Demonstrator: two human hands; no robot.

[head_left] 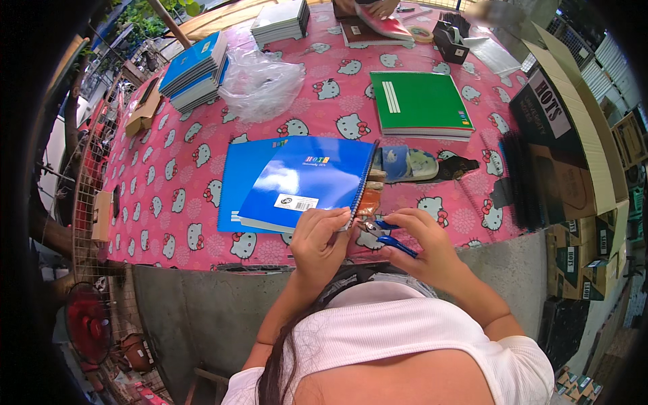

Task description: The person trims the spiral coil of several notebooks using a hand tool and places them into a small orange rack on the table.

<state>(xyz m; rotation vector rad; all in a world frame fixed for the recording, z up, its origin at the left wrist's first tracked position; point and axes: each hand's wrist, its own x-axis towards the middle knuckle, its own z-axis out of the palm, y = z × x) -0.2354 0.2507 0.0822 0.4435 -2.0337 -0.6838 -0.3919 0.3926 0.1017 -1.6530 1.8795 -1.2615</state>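
A blue spiral notebook (pixel 317 172) lies at a slant on the table in front of me, its wire coil along the right side. My left hand (pixel 317 244) pinches the near end of that coil at the notebook's corner. In my right hand (pixel 426 248) is a pair of blue-handled pliers (pixel 395 244), fingers around the handles, jaws pointing at the coil end. Whether the jaws touch the wire is too small to tell. Another blue notebook (pixel 241 172) lies partly under the first. Just right of the coil sits a blue-and-white patterned item (pixel 408 164).
Green notebooks (pixel 424 101) lie beyond, right of a clear plastic bag (pixel 263 84) and a blue notebook stack (pixel 196 71). Black coils (pixel 521 179) stand beside an open cardboard box (pixel 574 128) at right. A co-worker's hands (pixel 378 7) handle a red-covered notebook (pixel 385 23) across the table.
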